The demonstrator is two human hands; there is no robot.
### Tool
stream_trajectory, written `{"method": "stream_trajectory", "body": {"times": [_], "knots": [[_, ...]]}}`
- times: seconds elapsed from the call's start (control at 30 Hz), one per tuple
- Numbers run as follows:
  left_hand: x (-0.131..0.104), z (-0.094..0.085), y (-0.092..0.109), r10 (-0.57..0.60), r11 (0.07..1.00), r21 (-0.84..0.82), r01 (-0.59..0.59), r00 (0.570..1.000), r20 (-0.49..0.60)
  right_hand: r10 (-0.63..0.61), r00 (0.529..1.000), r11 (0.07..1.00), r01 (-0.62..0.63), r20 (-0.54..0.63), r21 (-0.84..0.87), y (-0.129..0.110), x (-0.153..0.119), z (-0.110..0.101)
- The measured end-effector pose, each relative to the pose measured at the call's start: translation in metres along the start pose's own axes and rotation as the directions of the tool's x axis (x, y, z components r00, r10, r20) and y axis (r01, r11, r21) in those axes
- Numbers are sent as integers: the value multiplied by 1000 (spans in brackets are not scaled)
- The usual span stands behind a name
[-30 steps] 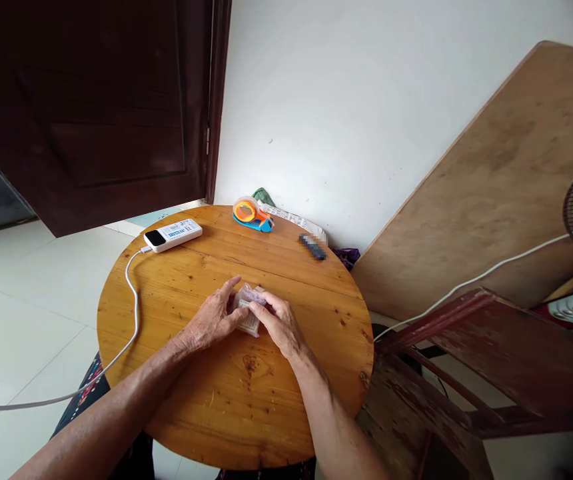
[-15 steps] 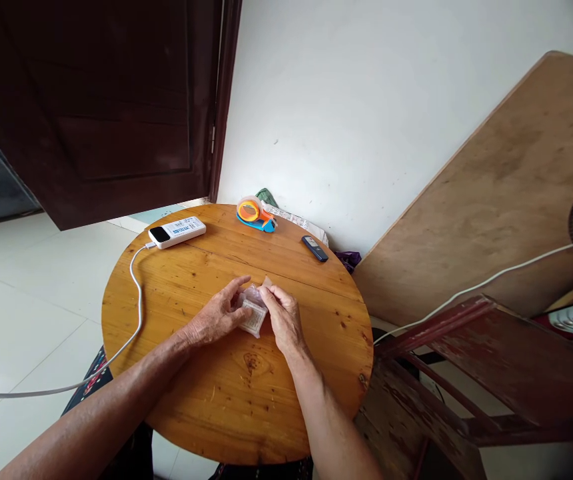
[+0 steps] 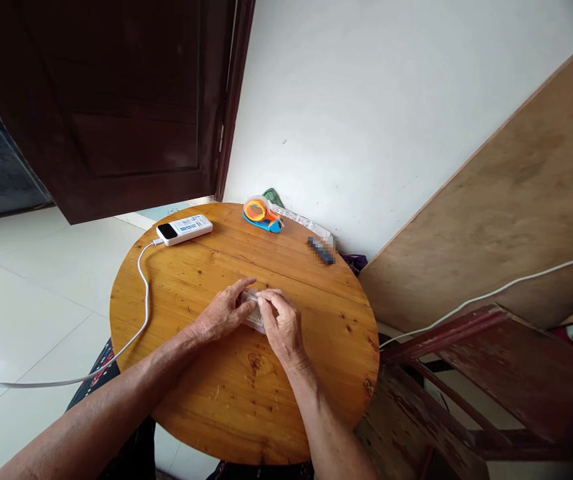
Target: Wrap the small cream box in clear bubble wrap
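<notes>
On the round, varnished wooden bench, near its middle, sits a small pale packet in clear plastic. The left hand has its fingers spread, thumb on it; the right hand seems to pinch its far edge. I'd press steadily, pinch lightly. What's inside, I can't tell.

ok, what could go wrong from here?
1. Right hand pinches at the clear plastic packet, left hand against it: the plastic might tear.
2. White cable hangs off the round wooden table near the left forearm: a snag could drag the plugged-in white device over the edge.
</notes>
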State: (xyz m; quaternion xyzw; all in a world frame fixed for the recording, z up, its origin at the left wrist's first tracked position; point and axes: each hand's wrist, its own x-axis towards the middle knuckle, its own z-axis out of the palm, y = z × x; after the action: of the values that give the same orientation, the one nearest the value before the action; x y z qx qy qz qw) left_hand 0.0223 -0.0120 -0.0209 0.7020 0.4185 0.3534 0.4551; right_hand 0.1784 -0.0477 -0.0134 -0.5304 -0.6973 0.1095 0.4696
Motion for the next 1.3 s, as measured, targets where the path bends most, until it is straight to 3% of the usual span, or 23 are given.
{"method": "stream_trajectory", "body": {"times": [0.17,0.4,0.73,1.03,1.3], "knots": [[3,2,-4,-7,1000,0,7,999,-33,-44,999,995,45,11,-86,7,3,1],[1,-4,-8,-24,966,-254,50,994,102,80,995,997,-80,68,2,19,6,1],[-1,-4,-9,4,974,-226,20,994,107,-80,996,986,73,-42,-148,13,3,-3],[1,-5,-9,-6,988,-156,15,998,60,-157,987,960,161,36,-230,9,3,-15],[2,-6,-8,9,998,-66,-7,1000,23,-169,976,969,190,134,-160,10,5,-24]]}}
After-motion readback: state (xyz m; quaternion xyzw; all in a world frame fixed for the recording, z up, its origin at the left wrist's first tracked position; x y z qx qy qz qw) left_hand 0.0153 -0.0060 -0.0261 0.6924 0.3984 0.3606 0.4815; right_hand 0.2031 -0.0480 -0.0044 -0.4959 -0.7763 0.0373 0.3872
